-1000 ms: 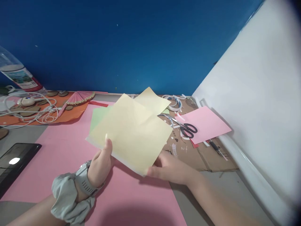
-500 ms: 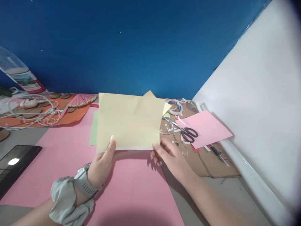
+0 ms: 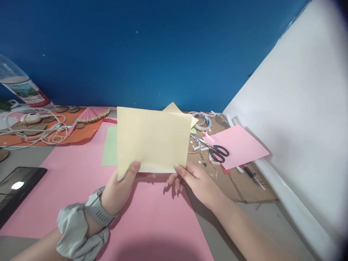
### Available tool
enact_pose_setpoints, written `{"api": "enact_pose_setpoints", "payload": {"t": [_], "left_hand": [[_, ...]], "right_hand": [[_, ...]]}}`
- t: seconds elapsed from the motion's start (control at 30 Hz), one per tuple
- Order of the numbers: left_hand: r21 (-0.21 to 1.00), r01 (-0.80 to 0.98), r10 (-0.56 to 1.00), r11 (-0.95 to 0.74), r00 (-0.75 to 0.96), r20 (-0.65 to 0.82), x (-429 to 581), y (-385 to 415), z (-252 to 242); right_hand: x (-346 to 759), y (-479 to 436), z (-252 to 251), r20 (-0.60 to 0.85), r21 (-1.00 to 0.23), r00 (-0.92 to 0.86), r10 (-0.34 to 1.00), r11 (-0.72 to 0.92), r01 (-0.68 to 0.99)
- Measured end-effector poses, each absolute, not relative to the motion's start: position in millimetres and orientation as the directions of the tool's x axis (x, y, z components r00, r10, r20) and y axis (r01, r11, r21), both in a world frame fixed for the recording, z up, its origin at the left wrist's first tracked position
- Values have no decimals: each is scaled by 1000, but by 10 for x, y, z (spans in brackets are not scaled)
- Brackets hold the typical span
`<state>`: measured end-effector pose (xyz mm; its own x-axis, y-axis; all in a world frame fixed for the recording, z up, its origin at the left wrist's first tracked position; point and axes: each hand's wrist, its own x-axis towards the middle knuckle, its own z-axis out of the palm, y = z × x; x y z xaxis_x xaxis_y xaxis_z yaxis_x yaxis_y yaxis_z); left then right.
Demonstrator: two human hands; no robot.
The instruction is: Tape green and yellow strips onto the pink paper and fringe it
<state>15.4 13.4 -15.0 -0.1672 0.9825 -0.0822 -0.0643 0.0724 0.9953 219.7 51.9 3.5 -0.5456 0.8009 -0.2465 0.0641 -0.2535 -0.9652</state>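
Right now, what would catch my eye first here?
Probably the pale yellow paper, held up in the middle by the left hand and right hand. Behind it rises a deep blue wall. Black-handled scissors lie to the right, partly over a pink sheet.

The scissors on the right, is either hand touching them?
No, the left hand and right hand both touch the yellow paper, and the scissors lie apart from them.
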Motion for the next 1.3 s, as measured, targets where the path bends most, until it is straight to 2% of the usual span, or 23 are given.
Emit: {"api": "enact_pose_setpoints", "payload": {"t": [0.07,0.2,0.27,0.37,0.43,0.53,0.6,0.67,0.77,0.83,0.9,1.0,1.1,1.17,1.23,1.3], "left_hand": [[995,4,985,104,-139,-102,116,159,-101],[955,257,989,145,-78,-129,-2,224,-52],[948,279,987,154,-9,-158,-53,237,-71],[964,183,968,194,124,-219,-97,220,-125],[971,41,948,233,213,-237,-96,197,-149],[966,-175,941,189,314,-127,-32,156,-137],[973,-201,945,113,325,-43,44,120,-103],[993,-103,929,49,370,-8,121,74,-65],[990,119,907,-80,421,23,198,17,-32],[958,255,922,-129,387,21,214,8,-28],[941,309,938,-136,345,22,211,21,-33],[967,241,941,-87,339,0,205,49,-49],[977,215,957,1,282,-63,206,66,-71],[979,198,990,50,120,-74,194,86,-87],[996,78,994,51,-105,-43,162,124,-103],[995,-103,960,-10,-279,-19,114,175,-117]], "right_hand": [[2237,528,48,-273,-957,-598,753,-275,90],[2305,526,77,-304,-949,-657,690,-283,141],[2323,515,79,-344,-933,-630,696,-328,147],[2340,502,60,-434,-886,-617,656,-435,161],[2345,495,54,-485,-863,-605,631,-455,218],[2331,460,99,-549,-835,-499,671,-405,374],[2304,414,158,-575,-796,-413,706,-369,479],[2269,365,213,-529,-809,-431,731,-281,516],[2230,322,260,-261,-921,-573,777,-23,389],[2223,322,277,-136,-942,-591,795,81,326],[2225,336,295,-166,-929,-600,783,79,360],[2215,353,307,-208,-927,-668,715,74,369],[2187,356,251,-157,-956,-725,671,82,282],[2181,356,180,-147,-966,-649,746,32,256],[2197,361,107,-106,-971,-475,873,12,238],[2229,368,54,28,-964,-302,953,106,245]]}}
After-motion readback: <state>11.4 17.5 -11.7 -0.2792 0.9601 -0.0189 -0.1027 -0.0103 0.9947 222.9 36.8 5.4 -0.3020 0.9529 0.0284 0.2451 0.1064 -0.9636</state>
